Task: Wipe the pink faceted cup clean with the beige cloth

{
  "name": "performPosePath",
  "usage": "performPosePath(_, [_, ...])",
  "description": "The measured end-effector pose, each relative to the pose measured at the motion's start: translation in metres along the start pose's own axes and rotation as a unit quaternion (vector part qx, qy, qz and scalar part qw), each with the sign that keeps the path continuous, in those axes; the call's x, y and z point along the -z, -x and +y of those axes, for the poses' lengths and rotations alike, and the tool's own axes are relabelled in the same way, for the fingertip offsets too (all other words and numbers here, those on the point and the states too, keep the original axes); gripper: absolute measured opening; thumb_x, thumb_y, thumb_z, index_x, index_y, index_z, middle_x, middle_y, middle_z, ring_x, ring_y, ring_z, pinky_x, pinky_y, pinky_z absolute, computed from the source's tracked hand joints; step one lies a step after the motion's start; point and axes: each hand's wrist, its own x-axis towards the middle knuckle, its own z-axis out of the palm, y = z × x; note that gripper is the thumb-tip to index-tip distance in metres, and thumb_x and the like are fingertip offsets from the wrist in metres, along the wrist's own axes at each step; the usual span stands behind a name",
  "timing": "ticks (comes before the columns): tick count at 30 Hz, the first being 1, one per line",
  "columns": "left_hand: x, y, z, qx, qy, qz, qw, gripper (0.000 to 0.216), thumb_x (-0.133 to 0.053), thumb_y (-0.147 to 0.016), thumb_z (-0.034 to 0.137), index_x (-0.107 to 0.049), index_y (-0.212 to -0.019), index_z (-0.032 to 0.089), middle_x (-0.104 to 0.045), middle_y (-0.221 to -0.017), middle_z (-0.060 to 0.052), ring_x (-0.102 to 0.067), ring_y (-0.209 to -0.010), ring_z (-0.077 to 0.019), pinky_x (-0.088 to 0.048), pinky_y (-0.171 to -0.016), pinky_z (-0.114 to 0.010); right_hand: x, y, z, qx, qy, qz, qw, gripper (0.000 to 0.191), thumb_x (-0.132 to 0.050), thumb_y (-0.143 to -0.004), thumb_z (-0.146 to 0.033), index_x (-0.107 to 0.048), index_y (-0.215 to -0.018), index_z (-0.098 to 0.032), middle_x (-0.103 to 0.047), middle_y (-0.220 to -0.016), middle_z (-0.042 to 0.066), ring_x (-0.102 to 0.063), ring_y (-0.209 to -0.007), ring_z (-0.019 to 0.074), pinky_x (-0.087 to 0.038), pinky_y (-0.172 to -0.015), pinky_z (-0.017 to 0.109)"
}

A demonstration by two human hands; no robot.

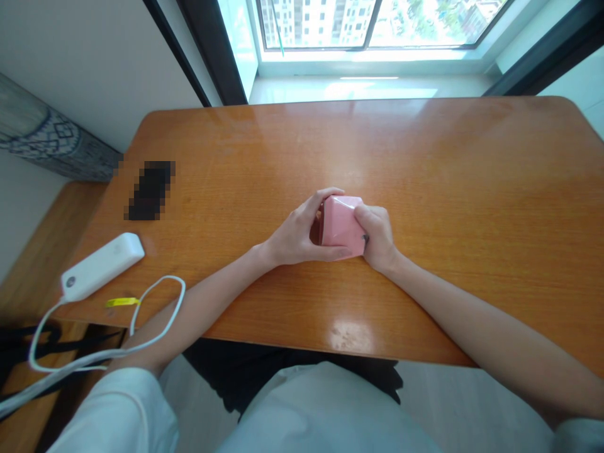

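Note:
A small pink, glossy, box-like object with angled faces is held between my two hands above the middle of the table. My left hand grips it from the left, fingers over the far edge and thumb along the near edge. On the opposite side, my right hand is closed around its right end, the thumb pressed on top. A small dark part shows at the object's right side by my right hand. The left face is dark and mostly hidden by my left hand, so its exact kind cannot be made out.
The brown wooden table reaches toward a window. At the left lie a blurred-out black rectangle and a white power strip. Its white cable, with a yellow tag, loops by my left forearm.

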Motion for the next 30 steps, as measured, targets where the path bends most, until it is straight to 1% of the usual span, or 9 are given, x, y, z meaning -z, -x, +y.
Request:
performPosePath(3, [0.001, 0.0, -0.005, -0.064, -0.04, 0.013, 0.997, 0.121, -0.098, -0.077, 0.08, -0.042, -0.173, 0.033, -0.066, -0.161, -0.015, -0.073, -0.137, -0.0373, -0.064, -0.115, -0.053, -0.001, 0.0, -0.002, 0.002, -0.004, -0.006, 1.0, 0.074, -0.073, -0.096, -0.087, -0.058, -0.06, -0.024, -0.047, -0.057, -0.002, -0.033, -0.054, 0.0124, -0.03, -0.052, 0.031])
performPosePath(6, [0.007, -0.001, -0.01, -0.156, -0.104, 0.002, 0.982, 0.13, -0.094, -0.079, 0.086, -0.03, -0.182, 0.037, -0.047, -0.181, -0.018, -0.054, -0.165, -0.0446, -0.052, -0.134, -0.064, -0.001, -0.001, -0.005, 0.002, -0.017, -0.006, 1.0, 0.071, -0.073, -0.098, -0.084, -0.058, -0.061, -0.024, -0.047, -0.058, -0.003, -0.032, -0.054, 0.012, -0.03, -0.052, 0.031])
performPosePath(9, [0.013, -0.002, -0.016, -0.22, -0.173, -0.026, 0.96, 0.128, -0.09, -0.084, 0.087, -0.024, -0.185, 0.043, -0.041, -0.186, -0.018, -0.049, -0.171, -0.045, -0.05, -0.136, -0.068, -0.002, -0.002, -0.006, 0.004, -0.021, -0.008, 1.0, 0.067, -0.072, -0.1, -0.081, -0.06, -0.065, -0.024, -0.049, -0.061, -0.002, -0.033, -0.056, 0.0128, -0.032, -0.054, 0.032])
performPosePath(13, [0.018, -0.003, -0.017, -0.244, -0.204, -0.032, 0.948, 0.122, -0.086, -0.091, 0.084, -0.023, -0.186, 0.04, -0.044, -0.184, -0.021, -0.053, -0.169, -0.0435, -0.055, -0.132, -0.067, -0.002, -0.003, -0.005, 0.004, -0.015, -0.002, 1.0, 0.067, -0.072, -0.099, -0.082, -0.061, -0.065, -0.025, -0.05, -0.061, -0.002, -0.035, -0.056, 0.0137, -0.031, -0.053, 0.032])
performPosePath(18, [0.016, -0.008, -0.007, -0.234, -0.191, -0.003, 0.953, 0.113, -0.091, -0.09, 0.078, -0.038, -0.179, 0.033, -0.064, -0.165, -0.018, -0.068, -0.154, -0.0389, -0.063, -0.128, -0.059, -0.003, -0.004, -0.004, 0.006, -0.032, 0.007, 0.999, 0.067, -0.073, -0.099, -0.082, -0.06, -0.066, -0.024, -0.052, -0.062, -0.002, -0.036, -0.056, 0.0129, -0.03, -0.052, 0.031])
performPosePath(23, [0.009, -0.009, 0.004, -0.211, -0.145, 0.04, 0.966, 0.111, -0.099, -0.08, 0.075, -0.051, -0.169, 0.028, -0.07, -0.155, -0.017, -0.074, -0.143, -0.0373, -0.064, -0.124, -0.054, -0.003, -0.003, -0.005, 0.021, -0.033, 0.011, 0.999, 0.067, -0.072, -0.101, -0.08, -0.058, -0.065, -0.025, -0.05, -0.062, -0.003, -0.035, -0.056, 0.0127, -0.031, -0.054, 0.031])
performPosePath(26, [0.006, -0.008, 0.008, -0.131, -0.101, 0.035, 0.986, 0.107, -0.102, -0.076, 0.07, -0.056, -0.163, 0.028, -0.075, -0.15, -0.014, -0.078, -0.133, -0.0351, -0.066, -0.116, -0.049, -0.002, -0.001, -0.003, 0.026, -0.029, 0.004, 0.999, 0.067, -0.073, -0.101, -0.079, -0.06, -0.066, -0.024, -0.052, -0.063, -0.002, -0.037, -0.057, 0.0128, -0.033, -0.055, 0.032])
performPosePath(28, [0.006, -0.007, 0.009, -0.067, -0.073, 0.024, 0.995, 0.105, -0.102, -0.074, 0.071, -0.057, -0.16, 0.029, -0.077, -0.146, -0.011, -0.081, -0.122, -0.0319, -0.069, -0.106, -0.045, -0.001, -0.001, -0.002, 0.013, -0.027, 0.004, 1.0, 0.066, -0.071, -0.101, -0.08, -0.063, -0.068, -0.024, -0.053, -0.064, -0.001, -0.038, -0.058, 0.0135, -0.035, -0.056, 0.032])
performPosePath(30, [0.006, -0.006, 0.008, -0.028, -0.052, 0.015, 0.998, 0.106, -0.101, -0.072, 0.073, -0.058, -0.158, 0.029, -0.078, -0.144, -0.01, -0.081, -0.114, -0.0293, -0.069, -0.1, -0.043, -0.001, -0.001, -0.001, -0.003, -0.025, 0.006, 1.0, 0.066, -0.071, -0.1, -0.082, -0.066, -0.069, -0.024, -0.054, -0.065, -0.001, -0.039, -0.058, 0.0143, -0.036, -0.057, 0.032])
